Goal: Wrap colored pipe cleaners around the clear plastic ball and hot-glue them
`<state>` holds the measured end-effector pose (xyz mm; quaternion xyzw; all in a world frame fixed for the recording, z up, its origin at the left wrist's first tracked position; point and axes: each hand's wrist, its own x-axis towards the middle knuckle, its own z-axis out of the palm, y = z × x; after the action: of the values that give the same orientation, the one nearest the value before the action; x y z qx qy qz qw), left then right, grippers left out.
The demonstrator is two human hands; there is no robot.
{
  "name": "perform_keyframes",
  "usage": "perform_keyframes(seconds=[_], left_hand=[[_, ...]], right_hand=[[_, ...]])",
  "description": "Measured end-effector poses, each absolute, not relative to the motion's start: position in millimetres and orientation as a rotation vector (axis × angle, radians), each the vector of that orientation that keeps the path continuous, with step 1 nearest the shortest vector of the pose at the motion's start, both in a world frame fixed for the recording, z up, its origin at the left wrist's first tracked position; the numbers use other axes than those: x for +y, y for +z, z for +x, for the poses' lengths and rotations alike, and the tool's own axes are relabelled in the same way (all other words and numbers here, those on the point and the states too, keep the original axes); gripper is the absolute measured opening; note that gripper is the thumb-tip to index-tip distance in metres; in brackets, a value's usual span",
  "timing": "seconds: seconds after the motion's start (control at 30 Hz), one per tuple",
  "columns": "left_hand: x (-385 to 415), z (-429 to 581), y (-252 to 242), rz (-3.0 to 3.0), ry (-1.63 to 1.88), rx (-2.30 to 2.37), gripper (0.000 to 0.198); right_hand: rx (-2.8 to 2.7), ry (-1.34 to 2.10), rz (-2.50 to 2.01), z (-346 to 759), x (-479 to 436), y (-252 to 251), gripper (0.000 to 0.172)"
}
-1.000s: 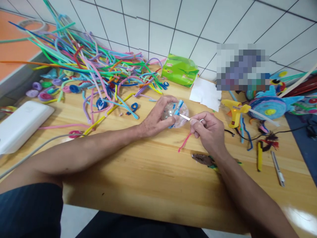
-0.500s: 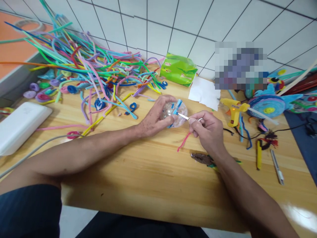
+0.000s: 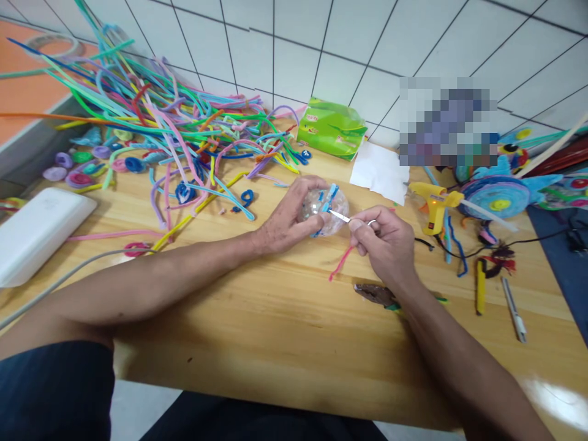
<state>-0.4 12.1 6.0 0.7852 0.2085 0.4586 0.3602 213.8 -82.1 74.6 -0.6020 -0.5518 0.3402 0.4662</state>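
My left hand (image 3: 294,214) is wrapped round a clear, shiny round object (image 3: 339,215), with thumb and fingers along its left side. Blue fuzzy strips (image 3: 331,195) lie across the top of it. In my right hand (image 3: 383,242) is a pair of small scissors (image 3: 340,215), its silver blades pointing left and their tips at the blue strips. One ring of the handle shows by the fingers. A pink pipe cleaner (image 3: 340,264) lies just below the right hand. Near the right wrist is a dark brown piece (image 3: 374,294), partly hidden by the forearm.
A big heap of coloured pipe cleaners (image 3: 184,122) fills the back left. A green packet (image 3: 331,128) and white paper (image 3: 381,173) lie behind my hands. To the right are a yellow glue gun (image 3: 434,205), a blue fish-like craft (image 3: 487,196) and two cutters (image 3: 480,288). A white box (image 3: 43,236) stands left.
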Motion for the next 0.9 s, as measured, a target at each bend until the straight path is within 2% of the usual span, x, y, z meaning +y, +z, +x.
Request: perform_keyframes(seconds=[0.63,0.8,0.9], left_hand=[[14,1,2,2.065,1.200,0.510,0.050],[17,0,2,2.066,1.178,0.500,0.051],[18,0,0,2.052,1.180,0.485,0.052]], right_hand=[[-1.339,0.826,-1.491,214,-82,77,0.022],[-1.353,0.813,-1.452,234,-86,108,0.025],[-1.504,0.732,-1.574,267,-87,133,0.027]])
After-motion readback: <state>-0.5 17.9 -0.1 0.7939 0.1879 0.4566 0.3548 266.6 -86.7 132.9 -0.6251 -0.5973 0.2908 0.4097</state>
